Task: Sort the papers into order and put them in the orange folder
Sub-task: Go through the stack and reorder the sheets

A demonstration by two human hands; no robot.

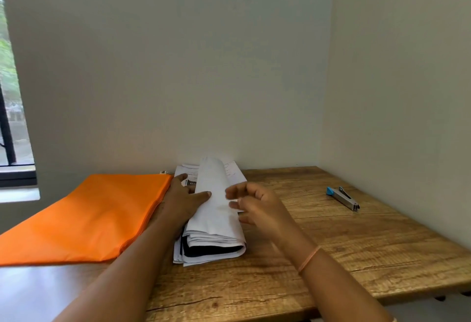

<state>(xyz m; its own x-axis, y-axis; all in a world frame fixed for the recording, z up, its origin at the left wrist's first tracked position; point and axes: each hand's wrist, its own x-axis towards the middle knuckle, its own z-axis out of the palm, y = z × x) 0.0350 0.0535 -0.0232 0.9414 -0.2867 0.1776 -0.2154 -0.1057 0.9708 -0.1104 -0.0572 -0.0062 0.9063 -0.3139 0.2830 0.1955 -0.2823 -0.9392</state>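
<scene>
Plainly, both of the person's arms reach forward over the brown wood-grain table (293, 283) to a thick stack of white printed papers (216, 222) that lies mid-table, its far end close to the pale wall (178, 67). The upper sheets are curled over from left to right in a loose roll, with a dark page showing inside the fold at the near end.

The left hand (182, 200) lies low on the left side of the stack, palm down. Its fingers are stretched nearly straight toward the far end, on the flat printed page, and the thumb is laid out to the right across the rolled sheets, pressing them.

The right hand (257, 207) hovers at the right edge of the roll, wrist raised, with a thin orange band (309, 258) round the wrist. Its fingers (235, 190) are half curled and spread, and blurred; whether they have hold of a sheet edge cannot be told.

A flat, bright orange fabric folder (89, 214) lies on the left, its long right edge just beside the left hand and forearm and close against the stack. Its left part runs out of view.

To the right of the stack is a broad stretch of bare wood as far as a silver stapler with a blue end (342, 198), which sits well apart near the right-hand wall. Nearer the person, open tabletop runs to the near edge. A window (10, 92) shows at far left.
</scene>
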